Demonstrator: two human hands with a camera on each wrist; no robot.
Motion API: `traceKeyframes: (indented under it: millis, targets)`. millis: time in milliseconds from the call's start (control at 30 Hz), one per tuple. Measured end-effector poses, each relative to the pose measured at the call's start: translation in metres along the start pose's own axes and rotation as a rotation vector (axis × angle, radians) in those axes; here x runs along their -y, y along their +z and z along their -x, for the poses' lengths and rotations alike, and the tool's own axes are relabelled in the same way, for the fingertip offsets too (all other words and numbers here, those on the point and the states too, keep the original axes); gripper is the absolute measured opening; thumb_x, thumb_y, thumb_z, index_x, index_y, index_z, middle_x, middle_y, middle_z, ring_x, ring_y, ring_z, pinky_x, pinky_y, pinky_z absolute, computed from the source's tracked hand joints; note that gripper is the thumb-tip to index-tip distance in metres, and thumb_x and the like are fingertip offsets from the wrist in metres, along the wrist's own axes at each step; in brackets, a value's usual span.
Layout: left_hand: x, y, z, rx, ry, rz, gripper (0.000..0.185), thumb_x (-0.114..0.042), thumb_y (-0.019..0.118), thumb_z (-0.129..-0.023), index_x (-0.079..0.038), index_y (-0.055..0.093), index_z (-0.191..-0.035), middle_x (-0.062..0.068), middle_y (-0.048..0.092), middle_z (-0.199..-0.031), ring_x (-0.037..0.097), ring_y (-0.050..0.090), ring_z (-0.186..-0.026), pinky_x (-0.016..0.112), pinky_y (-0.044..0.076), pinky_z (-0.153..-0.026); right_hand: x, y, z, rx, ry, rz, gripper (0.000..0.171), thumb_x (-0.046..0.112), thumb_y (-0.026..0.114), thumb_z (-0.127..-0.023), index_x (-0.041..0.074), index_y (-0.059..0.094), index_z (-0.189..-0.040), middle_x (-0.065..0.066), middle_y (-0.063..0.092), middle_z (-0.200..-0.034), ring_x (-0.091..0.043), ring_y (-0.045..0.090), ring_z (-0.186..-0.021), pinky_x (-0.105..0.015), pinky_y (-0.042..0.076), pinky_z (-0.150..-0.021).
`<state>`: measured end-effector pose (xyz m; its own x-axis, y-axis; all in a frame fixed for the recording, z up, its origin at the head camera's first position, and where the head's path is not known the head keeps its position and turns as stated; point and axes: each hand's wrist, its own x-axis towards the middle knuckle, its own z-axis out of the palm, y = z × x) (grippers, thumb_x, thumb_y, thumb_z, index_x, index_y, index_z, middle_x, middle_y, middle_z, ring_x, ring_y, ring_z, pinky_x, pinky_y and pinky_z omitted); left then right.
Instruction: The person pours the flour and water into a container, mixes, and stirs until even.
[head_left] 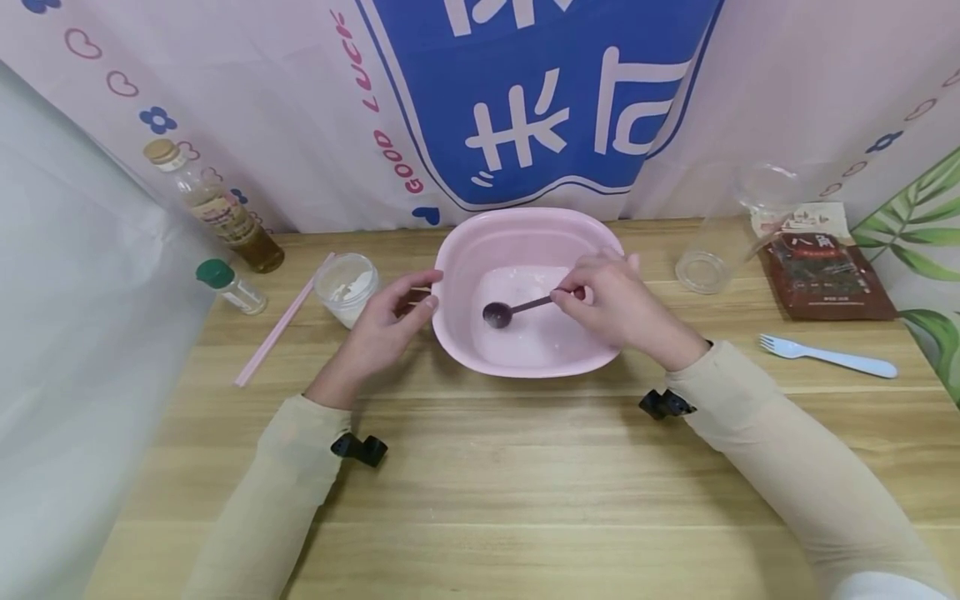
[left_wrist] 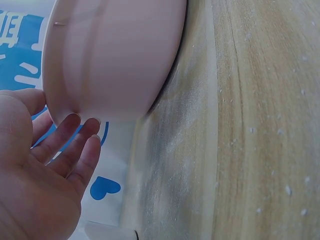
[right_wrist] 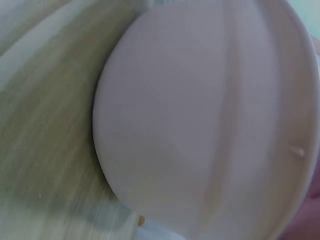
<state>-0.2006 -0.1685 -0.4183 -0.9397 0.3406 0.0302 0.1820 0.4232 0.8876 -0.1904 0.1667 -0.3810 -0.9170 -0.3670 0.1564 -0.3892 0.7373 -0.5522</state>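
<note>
A pink plastic basin [head_left: 525, 367] stands on the wooden table near its back edge, with white powder or liquid on its floor. My left hand [head_left: 390, 321] grips the basin's left rim, thumb at the edge and fingertips under it, as the left wrist view shows. Over the basin's right side, my right hand [head_left: 611, 304] pinches the handle of a dark brown measuring spoon [head_left: 498, 315]. The spoon's bowl is inside the basin and has some white on it. In the right wrist view, the basin's outer wall [right_wrist: 165, 115] hides most of that hand.
An open jar of white powder [head_left: 347, 287], pink chopsticks [head_left: 285, 321], a green-capped shaker [head_left: 231, 286] and a corked bottle [head_left: 225, 212] stand or lie left. On the right are a clear plastic cup [head_left: 705, 271], a brown packet [head_left: 825, 279] and a blue fork [head_left: 832, 357].
</note>
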Motion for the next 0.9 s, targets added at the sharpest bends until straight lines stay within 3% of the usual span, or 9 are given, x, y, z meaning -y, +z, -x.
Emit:
traceKeyframes:
  millis: [133, 300, 500, 733, 900]
  targets:
    - [0.000, 0.000, -0.001, -0.002, 0.004, 0.000, 0.045, -0.022, 0.060, -0.112, -0.009, 0.056, -0.155, 0.012, 0.058, -0.157, 0.031, 0.063, -0.135, 0.037, 0.056, -0.104, 0.005, 0.002, -0.003, 0.020, -0.022, 0.071, 0.015, 0.020, 0.074, -0.101, 0.009, 0.085, -0.098, -0.005, 0.076, -0.089, -0.029, 0.055, -0.094, -0.053, 0.029, -0.095]
    - [0.000, 0.000, -0.001, -0.002, 0.006, 0.005, 0.045, -0.021, 0.060, -0.112, -0.009, 0.056, -0.155, 0.012, 0.059, -0.157, 0.030, 0.064, -0.135, 0.038, 0.056, -0.105, 0.004, 0.001, -0.006, -0.034, -0.018, 0.129, 0.016, 0.020, 0.075, -0.101, 0.007, 0.085, -0.097, -0.007, 0.074, -0.088, -0.031, 0.056, -0.093, -0.051, 0.029, -0.092]
    - [0.000, 0.000, -0.002, 0.001, 0.010, 0.012, 0.045, -0.020, 0.060, -0.111, -0.009, 0.056, -0.154, 0.012, 0.059, -0.156, 0.031, 0.064, -0.134, 0.029, 0.056, -0.101, -0.011, -0.007, -0.005, -0.086, 0.005, 0.181, 0.015, 0.019, 0.077, -0.099, 0.007, 0.084, -0.101, -0.008, 0.077, -0.094, -0.034, 0.059, -0.098, -0.051, 0.030, -0.089]
    - [0.001, -0.001, -0.001, 0.004, 0.002, 0.008, 0.045, -0.020, 0.060, -0.111, -0.009, 0.056, -0.155, 0.012, 0.060, -0.155, 0.031, 0.064, -0.133, 0.025, 0.057, -0.099, -0.025, -0.025, 0.007, -0.119, -0.068, 0.093, 0.011, 0.013, 0.074, -0.100, 0.006, 0.082, -0.102, -0.011, 0.077, -0.096, -0.032, 0.056, -0.099, -0.049, 0.027, -0.088]
    - [0.001, -0.001, -0.001, 0.006, -0.014, 0.007, 0.045, -0.021, 0.060, -0.112, -0.010, 0.056, -0.155, 0.012, 0.060, -0.155, 0.029, 0.065, -0.133, 0.027, 0.058, -0.100, -0.033, -0.034, 0.015, -0.202, -0.135, 0.049, 0.008, 0.009, 0.074, -0.099, 0.004, 0.080, -0.099, -0.013, 0.076, -0.094, -0.033, 0.057, -0.101, -0.050, 0.028, -0.091]
